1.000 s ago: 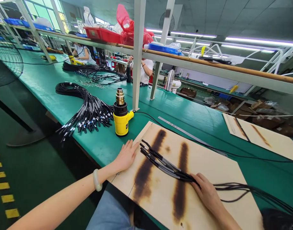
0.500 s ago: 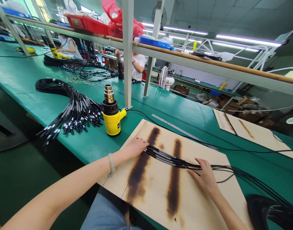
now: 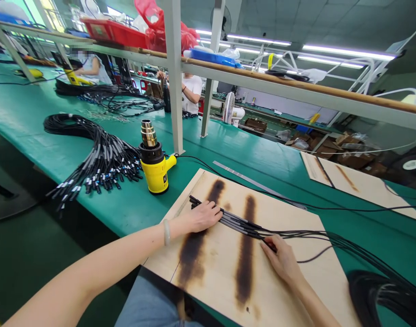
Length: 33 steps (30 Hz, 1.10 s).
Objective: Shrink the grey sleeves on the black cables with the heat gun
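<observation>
A scorched wooden board lies on the green bench in front of me. Across it runs a bundle of black cables with grey sleeves near their ends. My left hand lies on the cable ends at the board's left, fingers curled over them. My right hand presses on the same bundle further right, fingers bent onto it. The cables trail off to the right into a black coil.
A yellow heat gun stands upright left of the board. A big bundle of black cables lies further left. A metal ruler and a second board lie beyond. Frame posts rise from the bench. Other people work at the far end.
My left hand moved from the board's left edge onto the cable ends. The fanned cable ends were drawn together into a straight bundle. My right hand stayed on the cables.
</observation>
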Tool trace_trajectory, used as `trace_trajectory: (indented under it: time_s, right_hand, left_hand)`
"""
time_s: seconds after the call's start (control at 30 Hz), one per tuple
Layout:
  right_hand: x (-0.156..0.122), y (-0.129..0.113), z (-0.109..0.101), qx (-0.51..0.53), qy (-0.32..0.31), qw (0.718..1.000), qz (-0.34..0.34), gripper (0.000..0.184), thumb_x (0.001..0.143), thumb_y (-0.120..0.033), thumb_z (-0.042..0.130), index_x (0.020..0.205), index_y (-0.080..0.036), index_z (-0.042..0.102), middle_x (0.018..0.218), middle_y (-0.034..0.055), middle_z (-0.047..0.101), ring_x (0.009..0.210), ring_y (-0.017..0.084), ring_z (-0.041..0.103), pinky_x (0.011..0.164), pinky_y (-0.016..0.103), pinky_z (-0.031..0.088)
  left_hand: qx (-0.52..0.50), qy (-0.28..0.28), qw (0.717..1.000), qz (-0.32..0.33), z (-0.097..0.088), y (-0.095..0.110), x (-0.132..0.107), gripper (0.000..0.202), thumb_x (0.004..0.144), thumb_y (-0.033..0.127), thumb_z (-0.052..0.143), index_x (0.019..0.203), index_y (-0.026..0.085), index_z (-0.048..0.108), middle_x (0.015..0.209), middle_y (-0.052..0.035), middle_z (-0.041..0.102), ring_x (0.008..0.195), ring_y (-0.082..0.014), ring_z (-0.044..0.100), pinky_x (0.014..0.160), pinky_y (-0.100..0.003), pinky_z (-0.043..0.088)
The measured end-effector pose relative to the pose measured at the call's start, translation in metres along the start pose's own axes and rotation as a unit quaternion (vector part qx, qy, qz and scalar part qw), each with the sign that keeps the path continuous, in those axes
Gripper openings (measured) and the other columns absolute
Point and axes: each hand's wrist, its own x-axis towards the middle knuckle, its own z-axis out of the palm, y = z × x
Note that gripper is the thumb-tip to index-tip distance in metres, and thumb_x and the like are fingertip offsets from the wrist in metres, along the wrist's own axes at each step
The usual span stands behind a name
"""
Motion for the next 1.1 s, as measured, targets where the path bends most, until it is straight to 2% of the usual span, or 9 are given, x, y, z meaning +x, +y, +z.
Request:
trace_trajectory:
  time_s: [0.23, 0.33, 0.43, 0.53, 0.57, 0.67, 0.8, 0.97, 1.1]
  right_hand:
    - [-0.004, -0.016, -0.006, 0.033, -0.036, 0.999, -0.009, 0.026, 0.089, -0.039, 0.038, 0.076, -0.021, 0.053, 0.069, 0.0039, 0.06, 0.063, 0.018, 0.055, 0.06, 0.031, 0.042]
    - [-0.009, -0.017, -0.006, 0.086, -0.063, 0.994, 0.022, 0.03, 0.087, -0.043, 0.039, 0.075, -0.02, 0.054, 0.07, 0.0043, 0.06, 0.065, 0.018, 0.055, 0.059, 0.029, 0.043]
    - [-0.007, -0.018, -0.001, 0.157, -0.069, 0.982, 0.081, 0.031, 0.081, -0.045, 0.047, 0.084, -0.017, 0.06, 0.075, 0.0063, 0.064, 0.068, 0.02, 0.058, 0.061, 0.03, 0.045]
    - [-0.003, -0.025, 0.0, 0.198, -0.08, 0.971, 0.104, 0.035, 0.077, -0.045, 0.053, 0.09, -0.015, 0.064, 0.08, 0.0078, 0.066, 0.073, 0.021, 0.06, 0.066, 0.032, 0.046]
    - [-0.002, -0.03, -0.001, 0.2, -0.09, 0.971, 0.099, 0.034, 0.077, -0.045, 0.053, 0.089, -0.016, 0.065, 0.081, 0.0074, 0.067, 0.074, 0.021, 0.06, 0.067, 0.031, 0.046]
    - [-0.004, -0.042, -0.009, 0.186, -0.148, 0.969, 0.067, 0.03, 0.079, -0.043, 0.051, 0.079, -0.017, 0.064, 0.071, 0.0035, 0.063, 0.067, 0.018, 0.055, 0.061, 0.028, 0.04]
    - [-0.011, -0.05, -0.014, 0.135, -0.202, 0.969, 0.043, 0.024, 0.082, -0.037, 0.047, 0.074, -0.017, 0.058, 0.06, -0.0012, 0.052, 0.057, 0.014, 0.047, 0.054, 0.025, 0.033]
    - [0.0, -0.059, 0.006, 0.071, -0.16, 0.984, 0.036, 0.03, 0.083, -0.038, 0.046, 0.098, -0.015, 0.058, 0.067, 0.0009, 0.058, 0.06, 0.016, 0.052, 0.058, 0.027, 0.039]
    - [0.023, -0.084, 0.029, -0.038, -0.113, 0.993, -0.009, 0.025, 0.086, -0.035, 0.043, 0.093, -0.016, 0.057, 0.076, 0.0081, 0.064, 0.069, 0.022, 0.06, 0.062, 0.031, 0.04]
  left_hand:
    - [0.005, -0.037, 0.999, -0.025, -0.01, -0.025, 0.025, 0.014, 0.087, 0.008, 0.045, 0.084, 0.015, 0.057, 0.081, -0.0061, 0.06, 0.075, -0.0186, 0.053, 0.067, -0.032, 0.034]
    - [-0.031, -0.002, 0.999, -0.025, -0.016, -0.015, 0.023, 0.009, 0.085, 0.022, 0.053, 0.081, 0.016, 0.057, 0.086, -0.0064, 0.06, 0.081, -0.0194, 0.054, 0.07, -0.033, 0.036]
    - [-0.065, 0.008, 0.998, 0.006, -0.012, 0.002, 0.018, 0.02, 0.082, 0.036, 0.06, 0.086, 0.017, 0.057, 0.087, -0.0048, 0.06, 0.081, -0.0189, 0.054, 0.074, -0.033, 0.036]
    - [-0.039, -0.016, 0.999, 0.01, 0.003, 0.007, 0.021, 0.004, 0.086, 0.014, 0.053, 0.084, 0.017, 0.055, 0.086, -0.0035, 0.061, 0.078, -0.0164, 0.054, 0.075, -0.033, 0.034]
    - [-0.026, -0.018, 0.999, 0.007, 0.007, 0.006, 0.025, 0.011, 0.086, 0.008, 0.049, 0.085, 0.017, 0.055, 0.086, -0.0038, 0.061, 0.078, -0.016, 0.054, 0.075, -0.032, 0.033]
    - [-0.008, -0.017, 1.0, -0.019, 0.011, -0.007, 0.039, 0.019, 0.088, 0.005, 0.043, 0.092, 0.016, 0.057, 0.088, -0.0054, 0.061, 0.083, -0.0174, 0.054, 0.076, -0.033, 0.033]
    - [-0.029, -0.027, 0.997, -0.073, -0.002, -0.019, 0.045, 0.017, 0.09, 0.012, 0.044, 0.09, 0.017, 0.06, 0.086, -0.0054, 0.059, 0.082, -0.0192, 0.053, 0.074, -0.034, 0.036]
    - [-0.063, 0.006, 0.995, -0.073, -0.012, -0.015, 0.018, 0.015, 0.088, 0.017, 0.048, 0.078, 0.016, 0.059, 0.085, -0.0061, 0.058, 0.081, -0.0185, 0.053, 0.069, -0.032, 0.038]
    - [-0.073, 0.002, 0.995, -0.063, 0.001, -0.012, -0.004, 0.01, 0.086, 0.022, 0.053, 0.078, 0.017, 0.057, 0.082, -0.0041, 0.059, 0.076, -0.0173, 0.054, 0.066, -0.03, 0.039]
